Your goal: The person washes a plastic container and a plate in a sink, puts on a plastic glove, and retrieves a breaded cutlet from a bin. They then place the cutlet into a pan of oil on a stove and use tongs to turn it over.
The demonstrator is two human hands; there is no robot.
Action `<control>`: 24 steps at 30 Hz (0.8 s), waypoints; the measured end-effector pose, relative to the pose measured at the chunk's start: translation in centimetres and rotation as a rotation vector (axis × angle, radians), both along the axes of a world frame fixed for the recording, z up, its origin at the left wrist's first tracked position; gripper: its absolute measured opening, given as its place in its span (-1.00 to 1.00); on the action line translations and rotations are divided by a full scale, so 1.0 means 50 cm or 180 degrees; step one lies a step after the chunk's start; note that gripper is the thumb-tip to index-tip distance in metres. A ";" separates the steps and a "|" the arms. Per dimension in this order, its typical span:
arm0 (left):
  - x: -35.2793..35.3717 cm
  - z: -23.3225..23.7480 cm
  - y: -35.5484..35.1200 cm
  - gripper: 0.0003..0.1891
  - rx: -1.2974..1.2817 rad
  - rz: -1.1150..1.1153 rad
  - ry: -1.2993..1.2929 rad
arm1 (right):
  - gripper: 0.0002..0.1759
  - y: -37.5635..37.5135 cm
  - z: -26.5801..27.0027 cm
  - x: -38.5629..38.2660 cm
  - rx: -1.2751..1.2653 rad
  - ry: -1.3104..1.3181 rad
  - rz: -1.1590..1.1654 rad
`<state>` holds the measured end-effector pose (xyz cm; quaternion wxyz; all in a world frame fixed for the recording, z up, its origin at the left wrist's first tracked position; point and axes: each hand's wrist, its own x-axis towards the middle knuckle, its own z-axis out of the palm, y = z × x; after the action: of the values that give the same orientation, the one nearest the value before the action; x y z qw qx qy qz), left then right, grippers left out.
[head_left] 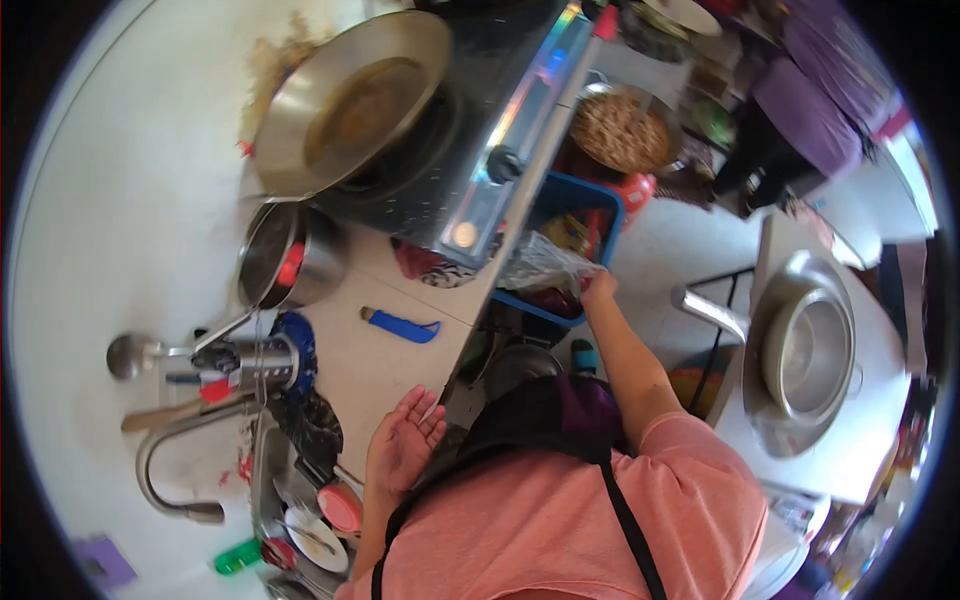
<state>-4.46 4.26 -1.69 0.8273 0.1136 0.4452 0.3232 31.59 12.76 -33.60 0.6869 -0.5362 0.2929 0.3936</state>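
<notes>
My left hand (403,440) is held palm up with fingers spread near the counter's front edge, holding nothing. A blue-handled knife (402,324), perhaps a box cutter, lies on the counter beyond it. My right hand (598,289) reaches out to a blue plastic bin (618,205) below the stove's front. Its fingers are closed on a clear plastic bag (545,262) at the bin's rim, though the fingertips are partly hidden. Inside the bin lies a yellowish packet (570,233) among other things.
A wok (350,105) sits on the gas stove (410,200), beside a steel pot (285,255). A ladle (130,355) and faucet (160,470) are on the left; dishes fill the sink. A pan of food (622,128), a table with a steel bowl (810,355), and another person (810,100) are on the right.
</notes>
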 end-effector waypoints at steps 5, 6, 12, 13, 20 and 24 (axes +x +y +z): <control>0.000 0.043 0.015 -0.61 0.0384 0.0495 -0.0043 | -0.85 0.062 -0.012 -0.030 -0.0614 -0.0039 0.0248; -0.005 0.053 0.020 -0.61 0.0471 0.0579 0.0023 | -0.87 0.075 -0.027 -0.033 -0.0651 -0.0137 0.0393; -0.051 0.096 0.068 -0.57 0.1156 0.1348 0.0716 | -0.88 0.092 -0.012 -0.033 -0.0799 -0.0313 -0.0299; -0.059 0.105 0.079 -0.55 0.1225 0.1564 0.0616 | -0.83 0.089 -0.074 -0.014 -0.0486 -0.0151 -0.0074; -0.158 0.137 0.151 -0.34 0.1367 0.1479 -0.0382 | -0.53 0.057 -0.092 -0.007 -0.0119 -0.0791 0.2208; -0.205 0.145 0.190 -0.35 0.1443 0.0983 -0.1333 | -0.50 -0.026 -0.007 -0.066 -0.1358 -0.3701 0.2941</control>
<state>-14.70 13.75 5.57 0.7958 0.1570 0.1945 0.5516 28.27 11.47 -33.93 0.3780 -0.8454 -0.2990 0.2305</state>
